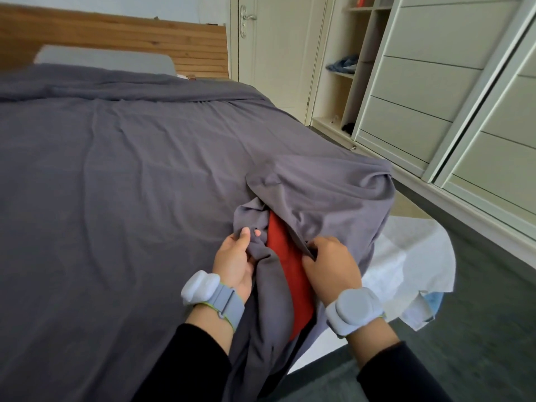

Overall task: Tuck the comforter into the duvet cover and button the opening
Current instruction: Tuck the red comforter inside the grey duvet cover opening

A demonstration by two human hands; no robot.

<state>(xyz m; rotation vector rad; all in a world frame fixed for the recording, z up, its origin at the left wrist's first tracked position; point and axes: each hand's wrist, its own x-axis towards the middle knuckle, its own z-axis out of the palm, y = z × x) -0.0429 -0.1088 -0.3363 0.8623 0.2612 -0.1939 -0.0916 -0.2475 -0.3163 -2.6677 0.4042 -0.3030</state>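
Note:
A grey duvet cover (121, 158) lies spread over the bed, bunched at its near right corner. There the opening gapes and a strip of red comforter (285, 258) shows between the two grey edges. My left hand (236, 258) pinches the left edge of the opening, thumb on top of the fabric. My right hand (330, 264) grips the right edge, fingers curled into the cloth. Both wrists carry grey bands with white pods. No button is clearly visible.
A wooden headboard (116, 30) and a grey pillow (104, 60) are at the far end. White cloth (412, 256) hangs off the bed's near right corner. A cream wardrobe (429, 91) with open shelves lines the right wall beside a closed door (275, 39). Dark floor runs between bed and wardrobe.

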